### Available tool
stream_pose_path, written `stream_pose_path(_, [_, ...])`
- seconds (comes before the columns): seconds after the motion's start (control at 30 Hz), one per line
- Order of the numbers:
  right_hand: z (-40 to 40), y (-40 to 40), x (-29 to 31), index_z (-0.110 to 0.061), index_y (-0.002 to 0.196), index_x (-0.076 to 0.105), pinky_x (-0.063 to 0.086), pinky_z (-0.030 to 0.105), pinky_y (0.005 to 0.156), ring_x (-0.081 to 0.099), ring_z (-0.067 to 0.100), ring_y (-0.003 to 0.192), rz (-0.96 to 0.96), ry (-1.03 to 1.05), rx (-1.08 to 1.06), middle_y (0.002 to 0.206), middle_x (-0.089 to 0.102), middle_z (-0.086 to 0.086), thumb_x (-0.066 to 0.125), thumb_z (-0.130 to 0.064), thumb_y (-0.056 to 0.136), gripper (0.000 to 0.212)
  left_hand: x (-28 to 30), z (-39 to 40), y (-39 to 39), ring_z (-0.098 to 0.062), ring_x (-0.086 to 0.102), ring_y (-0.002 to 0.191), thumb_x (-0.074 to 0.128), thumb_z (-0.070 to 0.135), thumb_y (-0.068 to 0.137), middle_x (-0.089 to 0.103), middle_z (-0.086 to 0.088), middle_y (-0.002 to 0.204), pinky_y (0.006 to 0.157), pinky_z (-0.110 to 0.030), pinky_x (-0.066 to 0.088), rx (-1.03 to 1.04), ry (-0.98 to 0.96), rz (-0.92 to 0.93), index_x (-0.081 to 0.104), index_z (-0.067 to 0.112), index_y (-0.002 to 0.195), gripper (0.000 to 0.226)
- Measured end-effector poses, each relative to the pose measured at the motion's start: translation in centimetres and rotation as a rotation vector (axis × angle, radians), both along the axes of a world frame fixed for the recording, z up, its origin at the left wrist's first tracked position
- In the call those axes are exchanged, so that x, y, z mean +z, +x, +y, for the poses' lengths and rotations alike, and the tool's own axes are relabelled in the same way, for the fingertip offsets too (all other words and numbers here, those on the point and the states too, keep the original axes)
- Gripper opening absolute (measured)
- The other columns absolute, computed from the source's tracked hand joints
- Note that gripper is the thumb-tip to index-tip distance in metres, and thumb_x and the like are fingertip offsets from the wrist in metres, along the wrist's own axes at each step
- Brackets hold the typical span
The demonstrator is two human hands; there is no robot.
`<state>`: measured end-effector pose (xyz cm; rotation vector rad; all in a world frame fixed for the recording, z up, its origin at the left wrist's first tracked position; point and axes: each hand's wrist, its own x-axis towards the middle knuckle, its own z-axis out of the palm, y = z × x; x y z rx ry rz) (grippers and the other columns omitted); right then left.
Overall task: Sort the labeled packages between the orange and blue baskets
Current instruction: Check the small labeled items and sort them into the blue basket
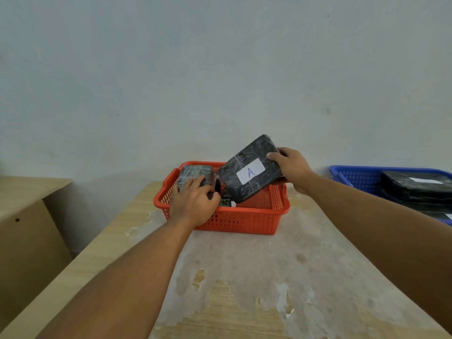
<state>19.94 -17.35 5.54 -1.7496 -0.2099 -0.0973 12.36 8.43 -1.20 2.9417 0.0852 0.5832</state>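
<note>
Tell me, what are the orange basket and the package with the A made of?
The orange basket looks like molded plastic: glossy, one even color, walls pierced with a grid of small slots. The package marked A, held by the right hand, seems wrapped in black plastic film with clear tape; it is crinkled and shiny. Its white label looks like paper.

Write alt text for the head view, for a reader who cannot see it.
The right hand holds a black wrapped package labeled A tilted above the orange basket, while the left hand rests on a smaller wrapped package inside it. A blue basket holding more black packages sits at the right edge of the worn wooden table.
</note>
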Motion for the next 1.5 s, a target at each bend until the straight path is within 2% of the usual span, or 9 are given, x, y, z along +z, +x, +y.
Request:
stream_pose_path(0.13, [-0.9,-0.9,-0.2,-0.010,0.104,0.069,0.061,0.041,0.061,0.072,0.019,0.069,0.106,0.151,0.045,0.086,0.075,0.007,0.065,-0.028,0.091,0.023,0.2,-0.1,-0.1,-0.020,0.023,0.145,0.021,0.060,0.086,0.029,0.003,0.159,0.113,-0.058,0.014,0.006,0.001,0.020,0.061,0.036,0.125,0.062])
stream_pose_path(0.4, [-2.1,-1.9,-0.9,-0.007,0.114,0.061,0.063,0.049,0.071,0.070,0.026,0.092,0.210,0.223,-0.020,0.107,0.071,0.013,0.067,-0.034,0.090,0.036,0.7,-0.3,-0.5,-0.019,0.019,0.147,0.019,0.061,0.085,0.024,0.003,0.161,0.115,-0.059,0.010,0.011,0.007,0.078,0.057,0.036,0.129,0.063])
stream_pose_path(0.53, [-1.0,-1.1,0.0,-0.016,0.127,0.043,0.062,0.048,0.073,0.069,0.029,0.094,0.065,-0.154,-0.084,0.109,0.064,0.010,0.072,-0.039,0.085,0.056,0.6,-0.2,-0.5,-0.020,0.021,0.146,0.021,0.060,0.087,0.026,0.003,0.160,0.115,-0.060,0.011,-0.001,-0.002,0.067,0.057,0.036,0.129,0.061])
stream_pose_path(0.67, [0.2,0.9,2.5,-0.017,0.124,0.049,0.048,0.032,0.067,0.063,0.026,0.095,-0.112,-0.674,0.060,0.113,0.065,0.011,0.063,-0.038,0.093,0.040,0.3,0.0,-0.3,-0.020,0.024,0.145,0.021,0.060,0.087,0.030,0.004,0.158,0.114,-0.058,0.014,0.007,0.004,0.042,0.058,0.037,0.127,0.059])
stream_pose_path(0.93, [2.9,6.2,2.2,-0.004,0.121,0.064,0.043,0.034,0.089,0.056,0.033,0.115,-0.129,-1.101,0.128,0.128,0.062,0.017,0.044,-0.028,0.100,0.037,-0.2,0.2,0.1,-0.018,0.024,0.144,0.021,0.061,0.085,0.034,0.006,0.156,0.113,-0.055,0.016,0.007,-0.004,-0.023,0.063,0.040,0.116,0.056])
stream_pose_path(1.17, [3.5,8.6,-1.5,-0.025,0.122,0.057,0.033,0.048,0.096,0.053,0.024,0.111,-0.339,-1.457,0.138,0.122,0.062,0.004,0.042,-0.030,0.094,0.032,-0.5,0.0,0.3,-0.017,0.028,0.143,0.021,0.060,0.085,0.038,0.006,0.154,0.112,-0.055,0.020,0.019,-0.003,-0.079,0.066,0.037,0.113,0.057])
stream_pose_path(1.27, [4.6,7.9,-1.8,-0.023,0.130,0.056,0.039,0.048,0.098,0.052,0.025,0.115,-0.479,-1.413,0.125,0.126,0.058,0.005,0.047,-0.048,0.095,0.044,-0.6,0.0,0.4,-0.017,0.029,0.142,0.023,0.059,0.086,0.040,0.005,0.153,0.112,-0.055,0.020,0.022,-0.006,-0.103,0.067,0.036,0.111,0.056])
stream_pose_path(1.4, [7.3,5.0,-2.3,-0.023,0.149,0.042,0.038,0.045,0.109,0.046,0.029,0.133,-0.230,-1.267,0.437,0.149,0.047,0.008,0.056,-0.074,0.081,0.086,-0.8,0.0,0.4,-0.018,0.028,0.143,0.024,0.057,0.086,0.039,0.005,0.153,0.112,-0.055,0.019,0.020,0.003,-0.109,0.068,0.035,0.111,0.055])
stream_pose_path(1.5, [7.4,3.7,-3.1,-0.025,0.149,0.042,0.037,0.045,0.110,0.044,0.028,0.135,-0.182,-1.362,0.438,0.152,0.045,0.006,0.054,-0.067,0.087,0.075,-0.5,0.0,0.2,-0.018,0.026,0.144,0.025,0.054,0.085,0.037,0.005,0.155,0.113,-0.055,0.016,0.002,-0.009,-0.083,0.066,0.036,0.114,0.054])
